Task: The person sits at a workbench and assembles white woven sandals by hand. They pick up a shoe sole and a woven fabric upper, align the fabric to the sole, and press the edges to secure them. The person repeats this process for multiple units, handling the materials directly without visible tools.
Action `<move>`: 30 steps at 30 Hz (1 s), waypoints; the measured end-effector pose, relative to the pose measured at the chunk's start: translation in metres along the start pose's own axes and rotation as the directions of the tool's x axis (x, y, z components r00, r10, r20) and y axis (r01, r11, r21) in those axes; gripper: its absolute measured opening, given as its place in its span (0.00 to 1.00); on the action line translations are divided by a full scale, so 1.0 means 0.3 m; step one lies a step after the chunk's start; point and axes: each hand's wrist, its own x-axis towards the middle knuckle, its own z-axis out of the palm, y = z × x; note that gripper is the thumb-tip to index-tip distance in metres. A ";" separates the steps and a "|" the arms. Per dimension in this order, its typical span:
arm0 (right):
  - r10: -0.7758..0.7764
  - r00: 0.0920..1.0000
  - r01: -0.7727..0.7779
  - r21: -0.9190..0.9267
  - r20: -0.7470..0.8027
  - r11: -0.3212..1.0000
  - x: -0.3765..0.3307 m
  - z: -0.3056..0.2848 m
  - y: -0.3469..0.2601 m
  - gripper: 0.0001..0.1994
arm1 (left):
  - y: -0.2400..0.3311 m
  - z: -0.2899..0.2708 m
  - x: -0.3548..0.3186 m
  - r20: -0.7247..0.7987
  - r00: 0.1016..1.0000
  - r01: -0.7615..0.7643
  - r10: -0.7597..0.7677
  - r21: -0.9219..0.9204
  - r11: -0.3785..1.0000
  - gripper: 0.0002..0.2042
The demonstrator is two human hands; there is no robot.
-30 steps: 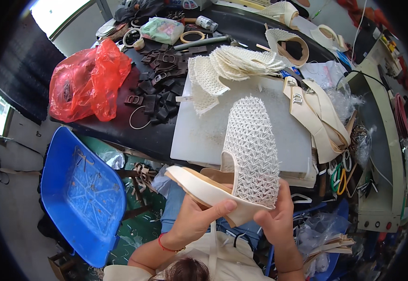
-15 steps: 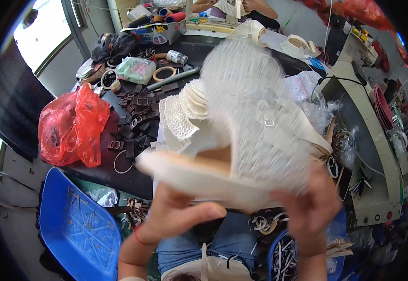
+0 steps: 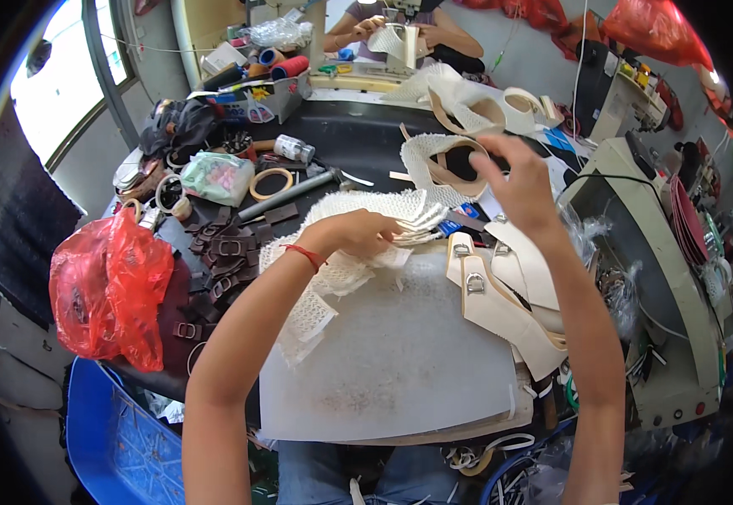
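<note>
My left hand (image 3: 362, 233) is at a stack of white woven pieces (image 3: 366, 203), its fingers closed on the edges of the layers. My right hand (image 3: 514, 181) is raised off the table with fingers bent and apart, holding nothing. Just beyond it lies a white woven piece with a tan-lined round opening (image 3: 421, 156). Cream straps with metal buckles (image 3: 484, 290) lie in a pile below my right hand. A grey-white work board (image 3: 392, 337) lies in front of me, with the woven stack over its far left part.
Dark buckled straps (image 3: 223, 248) and a red plastic bag (image 3: 110, 286) lie at left. A hammer (image 3: 291, 192), a tape roll (image 3: 271, 183) and a bottle (image 3: 294, 149) lie farther back. A blue bin (image 3: 131, 438) stands lower left. Across the table, another person's hands work at a machine (image 3: 400, 38).
The woven piece I held in both hands now lies at the far side, released. My left hand has moved to the woven stack; my right hand has lifted away with nothing in it.
</note>
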 end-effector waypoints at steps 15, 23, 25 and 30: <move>0.429 0.862 -0.499 0.310 0.269 0.809 -0.545 -0.250 -0.223 0.11 | 0.307 -0.182 -0.201 -0.687 0.715 -0.213 0.128 -0.041 0.976 0.09; 0.459 0.877 -0.442 0.617 0.145 0.651 -0.665 -0.239 -0.487 0.14 | 0.676 0.204 -0.549 -0.402 0.916 -0.118 0.004 -0.258 0.959 0.09; 0.496 0.811 -0.575 0.576 0.310 0.581 -0.723 -0.221 -0.513 0.12 | 0.657 0.294 -0.579 -0.357 0.911 -0.016 -0.208 -0.535 0.845 0.08; 0.292 0.929 -0.368 0.469 0.229 0.803 -0.781 -0.235 -0.545 0.11 | 0.665 0.393 -0.635 -0.270 0.884 0.042 -0.381 -0.768 0.639 0.07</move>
